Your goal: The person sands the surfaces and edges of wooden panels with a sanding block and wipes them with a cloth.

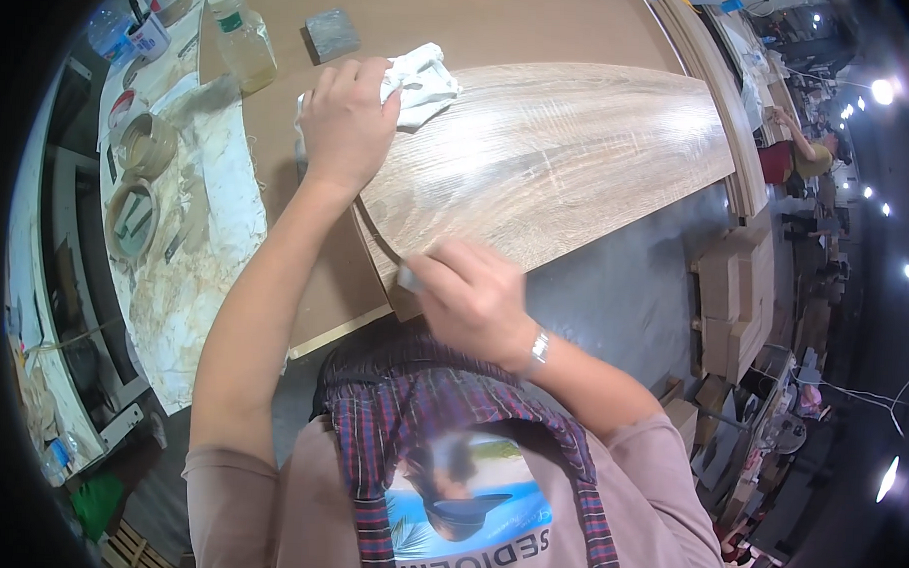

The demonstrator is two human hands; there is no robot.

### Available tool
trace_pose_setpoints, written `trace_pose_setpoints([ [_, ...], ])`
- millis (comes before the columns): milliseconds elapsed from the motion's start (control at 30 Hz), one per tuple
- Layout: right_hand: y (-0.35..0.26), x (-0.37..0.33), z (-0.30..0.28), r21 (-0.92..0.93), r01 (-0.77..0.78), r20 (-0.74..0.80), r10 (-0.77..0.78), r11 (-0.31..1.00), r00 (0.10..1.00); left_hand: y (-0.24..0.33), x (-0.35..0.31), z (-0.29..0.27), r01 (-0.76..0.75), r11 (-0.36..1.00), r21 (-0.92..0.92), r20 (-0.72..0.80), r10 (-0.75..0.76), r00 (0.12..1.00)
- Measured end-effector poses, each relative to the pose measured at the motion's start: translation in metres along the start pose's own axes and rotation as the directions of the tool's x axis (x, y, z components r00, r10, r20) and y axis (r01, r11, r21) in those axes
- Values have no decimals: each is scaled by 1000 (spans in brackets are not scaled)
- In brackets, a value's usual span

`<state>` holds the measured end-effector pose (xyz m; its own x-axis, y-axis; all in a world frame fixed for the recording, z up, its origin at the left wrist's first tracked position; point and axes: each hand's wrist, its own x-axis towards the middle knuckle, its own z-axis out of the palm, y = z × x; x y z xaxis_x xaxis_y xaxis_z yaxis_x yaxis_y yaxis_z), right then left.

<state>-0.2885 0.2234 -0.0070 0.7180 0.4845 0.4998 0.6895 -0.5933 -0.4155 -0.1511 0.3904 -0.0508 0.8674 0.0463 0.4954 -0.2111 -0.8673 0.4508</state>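
A wood-grain panel (559, 147) lies on the brown work table, its near right part reaching past the table's edge. My left hand (352, 125) presses at the panel's far left corner, its fingers closed over a crumpled white cloth (421, 86). At the near left corner is my right hand (474, 293), slightly blurred. Its fingers are pinched on a small greyish piece (408, 278), too blurred to name, held at the panel's left edge. Along that edge, between my hands, runs a dark line.
A grey block (331, 35) and a glass bottle of yellowish liquid (242, 38) stand beyond my left hand. Tape rolls (147, 144) and a round tub (131, 220) sit on stained paper at left. Stacked cardboard (731, 304) is at right; another person (807, 156) works farther off.
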Motion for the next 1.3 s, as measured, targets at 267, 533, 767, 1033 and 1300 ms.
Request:
trace_pose_setpoints([
  [267, 60, -33, -83, 343, -458, -58, 505, 820, 861, -14, -4, -27, -32, 987, -160, -75, 21, 997],
  [533, 165, 2, -63, 628, -515, -73, 703, 584, 707, 48, -111, -69, -524, 759, -387, 147, 612, 777],
  [767, 164, -3, -63, 708, -477, -9, 681, 521, 732, 34, -93, -102, 26, 985, -169, -56, -36, 998],
  [1033, 165, 0, -58, 704, -433, 29, 587, 562, 809, -42, -68, -70, 236, 969, 75, -152, -222, 963],
  [1300, 82, 55, -37, 467, 116, 160, -212, 877, 964, 35, -211, -128, 390, 906, -166, -151, -414, 898],
])
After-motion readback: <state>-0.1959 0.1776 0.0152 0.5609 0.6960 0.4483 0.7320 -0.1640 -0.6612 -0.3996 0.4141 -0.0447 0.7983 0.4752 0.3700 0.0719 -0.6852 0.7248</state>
